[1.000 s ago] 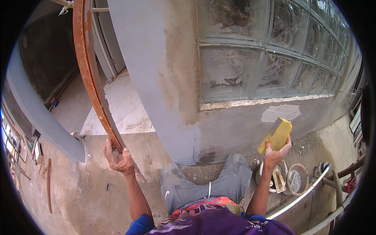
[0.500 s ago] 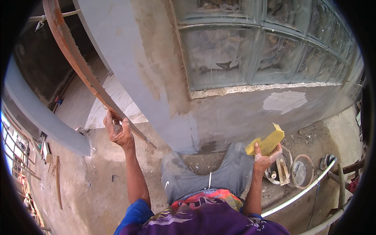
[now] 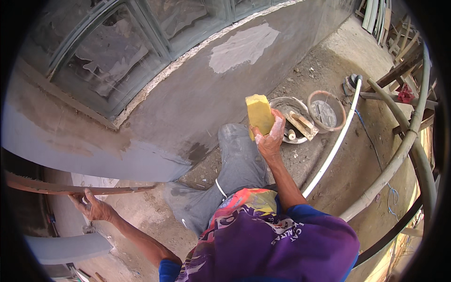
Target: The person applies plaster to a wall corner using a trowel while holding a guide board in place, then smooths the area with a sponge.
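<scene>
My right hand point(image 3: 271, 141) is closed round a yellow sponge point(image 3: 259, 113), held up beside the buckets and apart from the wall. My left hand point(image 3: 95, 207) grips a long reddish-brown board point(image 3: 112, 190) near one end, with fingers on its lower side. That board runs off toward the left rim. Past the sponge sits a bucket point(image 3: 274, 100) of grey mix, with a wooden-handled float point(image 3: 303, 124) lying across it. Beside it stands a second bucket point(image 3: 312, 93) holding greyish liquid.
A grey plastered wall point(image 3: 197, 98) with a pale patch point(image 3: 243, 47) rises ahead, under a glass-block window point(image 3: 105, 61). A white pipe point(image 3: 334, 145) and bamboo poles point(image 3: 397, 164) cross the right side. Timber pieces point(image 3: 404, 51) lie at the far right. A blue cord point(image 3: 369, 134) trails on the floor.
My view has swung to the right, so wall and board appear turned. The sponge now stands more upright in my right hand. Both hands keep their holds.
</scene>
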Demonstrator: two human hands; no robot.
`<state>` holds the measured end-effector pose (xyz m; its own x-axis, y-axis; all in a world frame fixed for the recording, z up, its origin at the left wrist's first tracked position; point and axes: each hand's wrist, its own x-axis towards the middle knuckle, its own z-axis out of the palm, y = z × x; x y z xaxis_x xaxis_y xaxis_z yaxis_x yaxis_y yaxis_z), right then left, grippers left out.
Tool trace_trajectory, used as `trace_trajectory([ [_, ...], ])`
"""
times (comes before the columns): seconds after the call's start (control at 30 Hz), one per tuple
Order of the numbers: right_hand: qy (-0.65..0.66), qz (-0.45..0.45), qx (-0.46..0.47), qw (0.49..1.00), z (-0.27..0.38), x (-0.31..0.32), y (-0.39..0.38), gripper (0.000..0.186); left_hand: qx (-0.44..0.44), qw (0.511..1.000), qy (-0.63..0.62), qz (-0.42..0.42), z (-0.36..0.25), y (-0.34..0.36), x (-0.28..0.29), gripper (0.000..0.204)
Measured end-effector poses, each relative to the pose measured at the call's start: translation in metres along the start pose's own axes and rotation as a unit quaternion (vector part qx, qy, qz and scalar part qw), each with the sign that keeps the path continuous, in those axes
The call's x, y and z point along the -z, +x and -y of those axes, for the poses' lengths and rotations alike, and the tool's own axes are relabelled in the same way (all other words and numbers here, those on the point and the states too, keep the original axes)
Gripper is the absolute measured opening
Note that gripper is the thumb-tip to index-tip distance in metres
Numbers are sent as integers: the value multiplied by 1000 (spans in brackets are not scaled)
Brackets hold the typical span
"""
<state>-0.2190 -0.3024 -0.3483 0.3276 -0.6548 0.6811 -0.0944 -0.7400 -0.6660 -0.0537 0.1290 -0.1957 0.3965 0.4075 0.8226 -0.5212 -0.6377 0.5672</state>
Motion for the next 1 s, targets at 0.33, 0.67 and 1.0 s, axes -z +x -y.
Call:
trace_trajectory([
  [0.33,-319,109,-245,909,-115,116,5,68,-18,998,-27,46,-12,12,-25,50],
  [0.67,-336,202,-88,915,-234,98,67,45,15,996,-48,71,-18,4,-38,50],
  [1.0,-470,251,-223,817,-556,193,26,27,145,960,-160,176,38,14,-5,47],
])
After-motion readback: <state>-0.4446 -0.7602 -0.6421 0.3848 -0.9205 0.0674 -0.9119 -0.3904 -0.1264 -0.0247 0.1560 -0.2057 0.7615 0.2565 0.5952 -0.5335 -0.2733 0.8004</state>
